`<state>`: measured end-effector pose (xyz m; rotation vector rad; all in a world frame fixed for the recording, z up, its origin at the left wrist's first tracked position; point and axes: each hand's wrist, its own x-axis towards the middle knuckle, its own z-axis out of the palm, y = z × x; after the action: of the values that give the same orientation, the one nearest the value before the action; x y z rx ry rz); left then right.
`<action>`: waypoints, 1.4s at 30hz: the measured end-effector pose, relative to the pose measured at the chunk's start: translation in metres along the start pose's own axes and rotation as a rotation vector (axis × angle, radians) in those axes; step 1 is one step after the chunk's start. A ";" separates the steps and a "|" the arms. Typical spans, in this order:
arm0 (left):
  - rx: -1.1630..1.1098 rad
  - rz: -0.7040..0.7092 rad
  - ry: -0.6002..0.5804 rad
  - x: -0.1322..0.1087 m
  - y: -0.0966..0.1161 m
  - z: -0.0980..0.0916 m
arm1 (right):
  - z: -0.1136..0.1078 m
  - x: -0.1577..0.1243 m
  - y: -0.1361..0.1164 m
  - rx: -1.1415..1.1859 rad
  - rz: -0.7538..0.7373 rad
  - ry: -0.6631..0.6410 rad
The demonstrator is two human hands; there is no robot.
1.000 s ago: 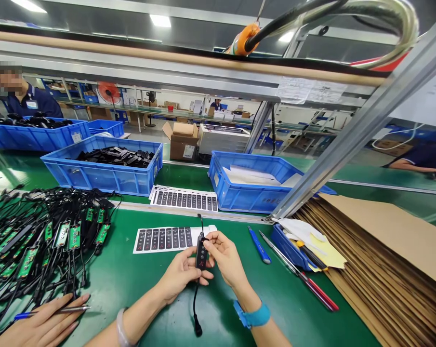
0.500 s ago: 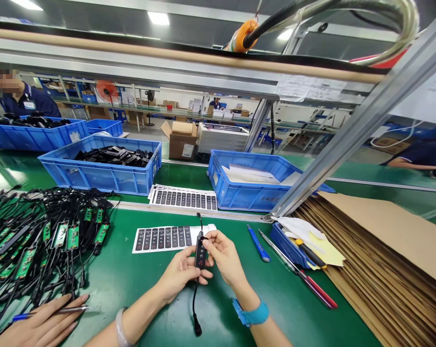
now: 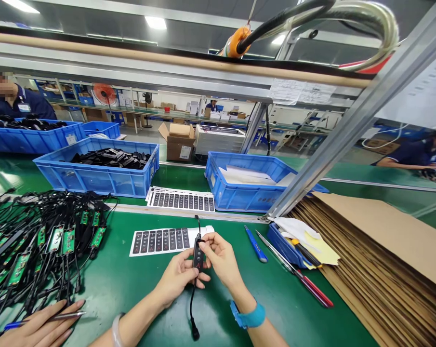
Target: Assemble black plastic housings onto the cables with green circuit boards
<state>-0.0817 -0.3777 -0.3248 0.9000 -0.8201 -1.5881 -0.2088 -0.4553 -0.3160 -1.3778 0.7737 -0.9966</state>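
My left hand and my right hand together hold a small black inline controller upright over the green bench. The left hand's fingers curl round its lower part, and the right hand's fingertips pinch its upper end. A black cable with a plug hangs from it onto the mat. Just beyond it lies a sheet of black button stickers. A blue wrist strap is on my right wrist.
A pile of cabled green circuit boards lies at left. Another person's hand with a pen rests at bottom left. Blue bins, a second sticker sheet, a blue knife, a small tool tray and stacked cardboard surround the work area.
Both hands and the controller have stayed almost still; the view has shifted slightly left and down.
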 end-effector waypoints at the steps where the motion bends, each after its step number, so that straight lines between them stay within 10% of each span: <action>1: 0.005 0.003 -0.001 0.000 0.000 0.000 | 0.000 0.000 0.001 -0.016 -0.008 0.012; 21: 0.122 0.051 0.023 -0.001 0.002 0.002 | 0.001 0.000 0.008 -0.161 -0.038 0.150; 29: 0.143 0.048 0.076 0.005 -0.005 -0.003 | 0.006 0.002 0.015 -0.003 0.085 -0.208; 42: 0.106 -0.111 0.190 0.016 -0.014 -0.013 | 0.006 0.020 0.036 -0.197 0.005 0.013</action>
<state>-0.0786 -0.3911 -0.3454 1.1716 -0.7349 -1.5375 -0.1908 -0.4731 -0.3486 -1.5383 0.9031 -0.9454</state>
